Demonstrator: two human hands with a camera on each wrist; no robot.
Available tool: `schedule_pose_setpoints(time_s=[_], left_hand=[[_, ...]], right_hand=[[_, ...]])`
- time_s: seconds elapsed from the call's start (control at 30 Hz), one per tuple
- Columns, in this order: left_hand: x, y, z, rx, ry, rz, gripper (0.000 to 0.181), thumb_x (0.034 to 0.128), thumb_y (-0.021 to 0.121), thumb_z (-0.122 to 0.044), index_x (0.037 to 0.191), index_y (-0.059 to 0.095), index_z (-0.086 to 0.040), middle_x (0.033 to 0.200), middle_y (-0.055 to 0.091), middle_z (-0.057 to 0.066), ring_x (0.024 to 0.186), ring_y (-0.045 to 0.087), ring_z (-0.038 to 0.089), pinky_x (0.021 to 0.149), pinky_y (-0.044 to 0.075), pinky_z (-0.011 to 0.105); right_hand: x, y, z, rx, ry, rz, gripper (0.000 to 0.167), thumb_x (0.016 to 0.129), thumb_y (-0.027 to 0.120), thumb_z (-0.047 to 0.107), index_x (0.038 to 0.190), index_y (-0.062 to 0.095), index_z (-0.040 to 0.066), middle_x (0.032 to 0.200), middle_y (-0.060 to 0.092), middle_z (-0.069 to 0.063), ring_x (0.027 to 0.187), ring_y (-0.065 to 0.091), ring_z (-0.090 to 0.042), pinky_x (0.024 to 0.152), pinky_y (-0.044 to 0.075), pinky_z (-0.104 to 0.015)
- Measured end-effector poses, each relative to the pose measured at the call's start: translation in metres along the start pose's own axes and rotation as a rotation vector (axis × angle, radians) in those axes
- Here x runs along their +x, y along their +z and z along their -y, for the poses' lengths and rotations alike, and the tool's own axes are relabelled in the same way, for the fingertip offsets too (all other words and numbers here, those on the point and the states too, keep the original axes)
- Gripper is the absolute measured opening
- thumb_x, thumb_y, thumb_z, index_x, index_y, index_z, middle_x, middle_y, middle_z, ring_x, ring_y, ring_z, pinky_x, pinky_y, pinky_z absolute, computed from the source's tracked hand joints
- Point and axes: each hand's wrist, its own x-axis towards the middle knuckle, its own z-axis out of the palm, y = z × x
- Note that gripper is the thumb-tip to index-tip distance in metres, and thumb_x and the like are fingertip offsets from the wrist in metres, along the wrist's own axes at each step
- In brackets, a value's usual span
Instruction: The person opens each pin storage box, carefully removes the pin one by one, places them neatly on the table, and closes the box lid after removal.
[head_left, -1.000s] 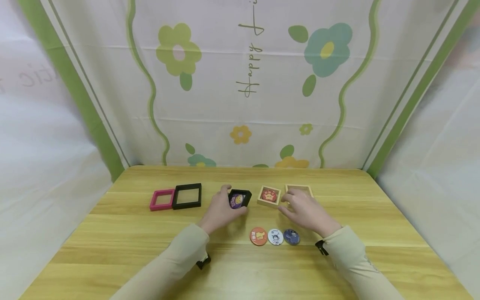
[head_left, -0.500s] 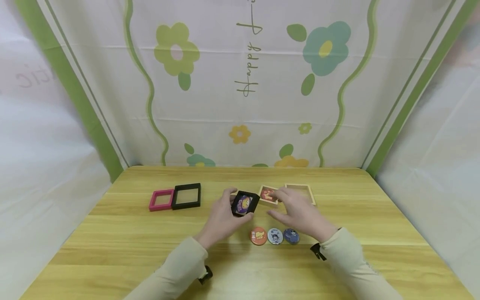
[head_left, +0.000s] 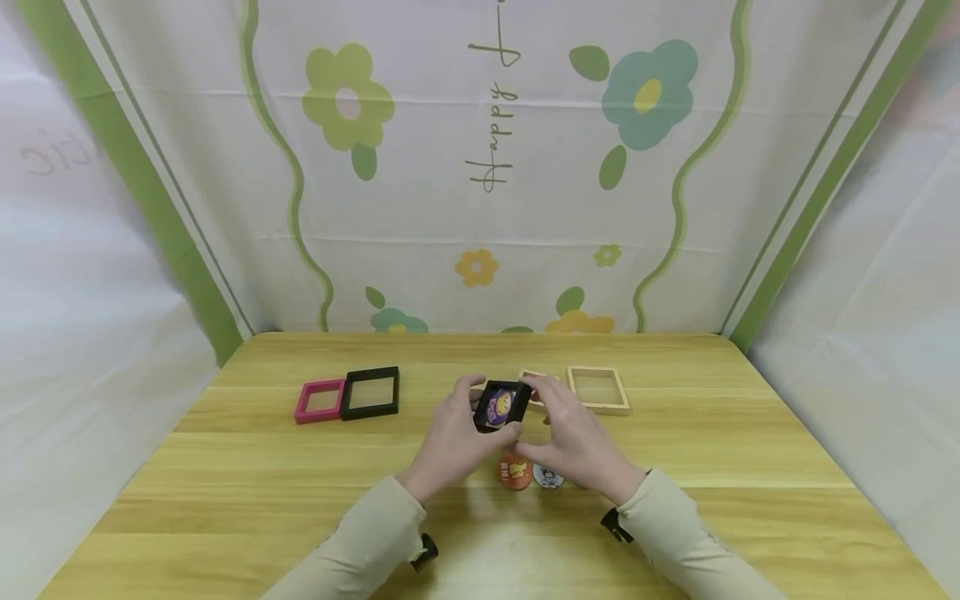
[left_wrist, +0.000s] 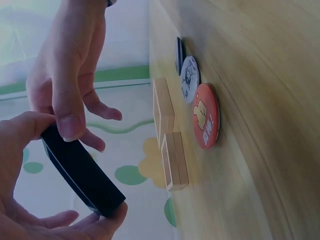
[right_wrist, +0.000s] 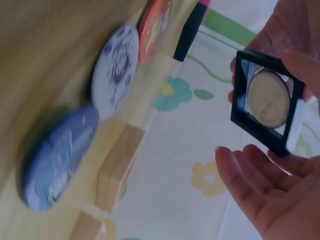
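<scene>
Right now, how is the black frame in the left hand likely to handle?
The black frame is probably stiff, its sides straight in the left hand. It seems light, held between thumb and fingers. The clear middle around its round badge may be more delicate.

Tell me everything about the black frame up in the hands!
The small black square frame looks plastic and sits tilted above the wood-patterned table. Its middle seems see-through, holding a round purple badge with a yellow figure and plain back. The left hand grips it; the right hand is close, touch unclear.
</scene>
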Motion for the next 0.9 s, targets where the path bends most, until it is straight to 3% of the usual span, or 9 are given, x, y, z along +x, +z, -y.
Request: schedule_pose_setpoints(time_s=[0.1,0.2,0.33,0.47,0.6,0.73,0.9], left_hand=[[-0.001,-0.002,-0.001,-0.055,-0.007,0.021,0.081,0.0842,0.077,-0.042,0.145,0.037,-0.007,0.129,0.057,0.016,0.106,0.06,0.025,0.082,0.054,0.035],[-0.001,-0.006,-0.001,-0.108,0.007,0.037,0.073,0.0912,0.068,-0.047,0.145,0.038,-0.007,0.132,0.055,0.016,0.114,0.057,0.028,0.09,0.051,0.039],[-0.001,-0.011,0.001,-0.125,0.061,0.061,0.062,0.0987,0.054,-0.05,0.143,0.042,-0.009,0.135,0.053,0.012,0.119,0.054,0.023,0.098,0.046,0.039],[-0.001,-0.016,0.003,-0.091,0.114,0.077,0.056,0.1013,0.048,-0.049,0.142,0.045,-0.01,0.137,0.052,0.006,0.117,0.053,0.017,0.097,0.046,0.037],[-0.002,-0.019,0.005,-0.058,0.16,0.091,0.054,0.1014,0.049,-0.047,0.141,0.047,-0.012,0.139,0.05,0.004,0.119,0.051,0.02,0.095,0.046,0.039],[-0.002,-0.021,0.005,0.0,0.221,0.098,0.054,0.0996,0.053,-0.047,0.143,0.047,-0.016,0.141,0.047,0.003,0.124,0.047,0.022,0.096,0.045,0.045],[-0.003,-0.023,0.004,0.057,0.27,0.115,0.059,0.097,0.056,-0.051,0.149,0.04,-0.027,0.148,0.039,-0.004,0.125,0.044,0.02,0.097,0.043,0.048]], right_hand=[[0.0,0.002,0.0,0.071,0.003,-0.027,0.081,0.073,0.088,0.03,0.137,0.047,0.002,0.132,0.053,-0.011,0.106,0.057,-0.021,0.072,0.055,-0.031],[0.001,0.002,-0.001,0.133,0.018,-0.05,0.076,0.074,0.087,0.028,0.135,0.048,0.004,0.124,0.055,-0.005,0.101,0.057,-0.02,0.07,0.055,-0.033],[0.002,0.001,-0.005,0.292,0.112,-0.059,0.072,0.073,0.089,0.021,0.132,0.051,0.004,0.118,0.058,-0.003,0.098,0.056,-0.023,0.071,0.057,-0.038],[0.001,-0.003,-0.008,0.491,0.243,-0.038,0.069,0.074,0.088,0.016,0.131,0.052,0.005,0.118,0.061,-0.008,0.102,0.058,-0.026,0.078,0.056,-0.044],[0.002,-0.008,-0.009,0.7,0.331,0.006,0.065,0.079,0.084,0.012,0.134,0.049,0.002,0.121,0.061,-0.016,0.107,0.06,-0.032,0.085,0.054,-0.042],[0.001,-0.013,-0.01,0.843,0.378,0.046,0.06,0.087,0.076,0.013,0.137,0.047,0.001,0.125,0.059,-0.019,0.114,0.057,-0.037,0.088,0.053,-0.039],[0.003,-0.018,-0.01,0.956,0.353,0.08,0.053,0.094,0.065,0.015,0.139,0.045,-0.003,0.125,0.057,-0.027,0.107,0.061,-0.035,0.09,0.05,-0.052]])
